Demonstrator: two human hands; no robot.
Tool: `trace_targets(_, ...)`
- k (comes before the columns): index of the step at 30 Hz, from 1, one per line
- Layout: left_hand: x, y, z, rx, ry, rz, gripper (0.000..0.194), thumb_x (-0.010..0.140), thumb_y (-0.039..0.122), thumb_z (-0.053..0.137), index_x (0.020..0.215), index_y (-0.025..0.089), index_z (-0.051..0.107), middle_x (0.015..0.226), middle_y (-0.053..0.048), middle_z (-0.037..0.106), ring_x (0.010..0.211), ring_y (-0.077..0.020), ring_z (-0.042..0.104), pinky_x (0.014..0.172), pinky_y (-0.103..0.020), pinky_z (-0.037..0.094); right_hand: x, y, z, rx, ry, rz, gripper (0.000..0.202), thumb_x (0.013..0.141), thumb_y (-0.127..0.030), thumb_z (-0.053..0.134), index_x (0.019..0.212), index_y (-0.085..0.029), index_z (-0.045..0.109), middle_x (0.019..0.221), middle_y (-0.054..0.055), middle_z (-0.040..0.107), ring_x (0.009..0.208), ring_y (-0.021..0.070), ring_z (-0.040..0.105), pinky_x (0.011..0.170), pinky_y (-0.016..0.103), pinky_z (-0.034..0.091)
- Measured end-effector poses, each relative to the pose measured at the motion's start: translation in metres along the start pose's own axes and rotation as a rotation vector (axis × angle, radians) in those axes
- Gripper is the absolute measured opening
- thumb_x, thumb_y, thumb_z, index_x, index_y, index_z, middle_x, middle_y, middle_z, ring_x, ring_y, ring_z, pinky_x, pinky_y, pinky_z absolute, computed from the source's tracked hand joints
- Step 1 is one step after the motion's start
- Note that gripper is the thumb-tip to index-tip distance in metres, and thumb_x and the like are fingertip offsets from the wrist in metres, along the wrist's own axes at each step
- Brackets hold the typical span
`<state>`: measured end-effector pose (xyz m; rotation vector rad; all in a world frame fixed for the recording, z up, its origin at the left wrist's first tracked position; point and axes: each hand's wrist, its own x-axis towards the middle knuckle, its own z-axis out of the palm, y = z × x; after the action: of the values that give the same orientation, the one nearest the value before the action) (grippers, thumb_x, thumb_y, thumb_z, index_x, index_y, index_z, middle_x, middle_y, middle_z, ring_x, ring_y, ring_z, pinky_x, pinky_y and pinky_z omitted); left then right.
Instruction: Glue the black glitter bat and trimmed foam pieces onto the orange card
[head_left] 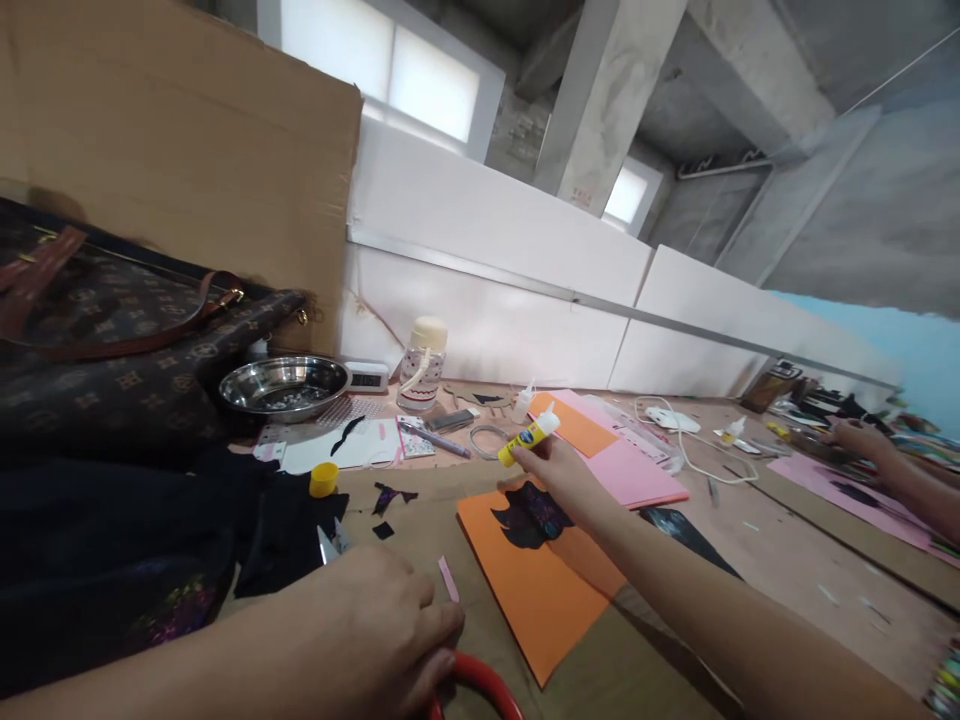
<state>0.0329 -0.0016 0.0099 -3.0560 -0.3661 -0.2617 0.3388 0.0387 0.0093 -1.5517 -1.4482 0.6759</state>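
Note:
My right hand (561, 475) is closed around a yellow glue stick (529, 438), held tilted above an orange card (541, 610). A shiny black fabric cutout (531, 512) with jagged edges lies on that card, just below the glue stick. My left hand (379, 620) is closed over the middle of red-handled scissors (489, 682); the blades poke out past its far side. Close to the blades stands a yellow cap (324, 479) on black cloth (281, 540). Small black scraps (391, 498) and a pink strip (448, 579) lie between the hands.
A steel bowl (283, 388), a handbag (127, 340) and a bottle (422, 365) stand at the back left. Pink sheets (637, 470) lie beyond my right wrist. At the far right, another person's hand (862, 440) is over pink paper (825, 490).

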Motion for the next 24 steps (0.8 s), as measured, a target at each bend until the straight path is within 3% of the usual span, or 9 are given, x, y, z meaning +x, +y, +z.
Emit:
trace_targets(6,-0.003,0.000,0.004,0.092,0.008,0.037,0.007,0.105,0.026,0.073,0.099,0.023,0.071,0.087,0.000,0.080,0.069,-0.0223,0.077,0.058,-0.035,0.050,0.061,-0.003,0.020,-0.282,0.023,0.060,0.035,0.110,-0.037,0.077,0.139,-0.019,0.071,0.142,0.011,0.072,0.119,0.0300,0.075,0.100,0.051,0.067)
trace_targets(12,-0.002,0.001,0.001,0.177,0.018,0.048,0.008,0.106,0.023,0.068,0.113,0.021,0.072,0.084,0.000,0.077,0.065,-0.0249,0.074,0.055,-0.039,0.049,0.068,0.005,0.033,-0.337,0.029,0.049,0.037,0.109,-0.037,0.077,0.141,-0.019,0.070,0.142,0.012,0.072,0.119,0.0299,0.075,0.100,0.052,0.066)
trace_targets(16,0.000,-0.003,0.001,0.195,0.026,-0.002,0.042,0.108,0.025,0.067,0.148,0.017,0.065,0.092,-0.004,0.081,0.072,-0.0272,0.078,0.059,-0.038,0.056,0.046,0.003,0.025,-0.245,0.138,-0.004,0.038,0.110,-0.037,0.077,0.142,-0.019,0.069,0.143,0.012,0.071,0.120,0.0302,0.075,0.101,0.052,0.066)
trace_targets(19,0.001,-0.006,0.005,0.202,0.046,-0.081,0.060,0.108,0.025,0.064,0.165,0.015,0.051,0.106,-0.009,0.084,0.085,-0.0304,0.082,0.069,-0.041,0.064,0.010,-0.006,0.014,-0.121,0.191,-0.072,0.035,0.111,-0.040,0.075,0.138,-0.018,0.070,0.135,0.011,0.074,0.114,0.0282,0.076,0.097,0.050,0.066)
trace_targets(22,0.002,-0.004,0.007,0.175,0.057,-0.175,0.070,0.102,0.019,0.065,0.170,0.012,0.046,0.117,-0.015,0.085,0.096,-0.0321,0.083,0.080,-0.042,0.067,-0.038,-0.015,0.009,0.008,0.052,-0.116,0.035,0.109,-0.051,0.073,0.110,-0.016,0.078,0.094,0.005,0.080,0.085,0.0220,0.079,0.083,0.041,0.068)
trace_targets(24,0.002,0.000,0.005,0.094,0.063,-0.225,0.076,0.098,0.016,0.065,0.171,0.012,0.044,0.114,-0.016,0.086,0.090,-0.0307,0.083,0.077,-0.040,0.067,-0.066,-0.020,0.012,0.079,-0.033,-0.143,0.041,0.100,-0.058,0.078,0.109,-0.019,0.082,0.088,0.006,0.083,0.081,0.0233,0.081,0.078,0.040,0.069)
